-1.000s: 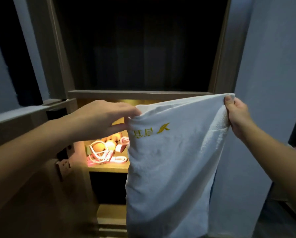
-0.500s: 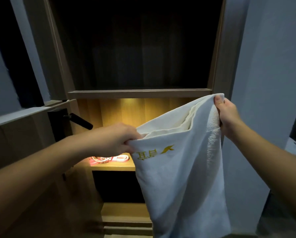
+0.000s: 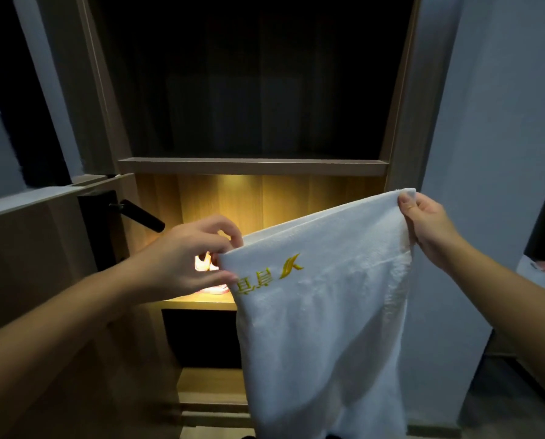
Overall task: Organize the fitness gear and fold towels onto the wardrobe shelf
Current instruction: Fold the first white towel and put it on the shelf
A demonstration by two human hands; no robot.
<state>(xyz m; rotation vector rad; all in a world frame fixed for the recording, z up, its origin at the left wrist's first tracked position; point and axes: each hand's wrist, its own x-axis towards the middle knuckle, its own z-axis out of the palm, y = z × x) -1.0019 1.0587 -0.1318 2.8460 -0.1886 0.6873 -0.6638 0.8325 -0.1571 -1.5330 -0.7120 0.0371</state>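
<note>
Here, a white terry towel (image 3: pixel 322 327) with a gold stitched leaf mark hangs soft and wrinkled before the lit wooden wardrobe shelf (image 3: pixel 201 304) — left hand (image 3: pixel 182 258) fingers pinch its lower corner, right hand (image 3: pixel 423 220) fingers clamp the raised one.

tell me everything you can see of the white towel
The white terry-cloth towel hangs limp in front of the lit wooden wardrobe shelf, lower end out of frame. Its top edge slopes up rightward: the left hand pinches the lower corner, the right hand the higher one. A gold embroidered leaf logo with characters sits near the left corner.
</note>
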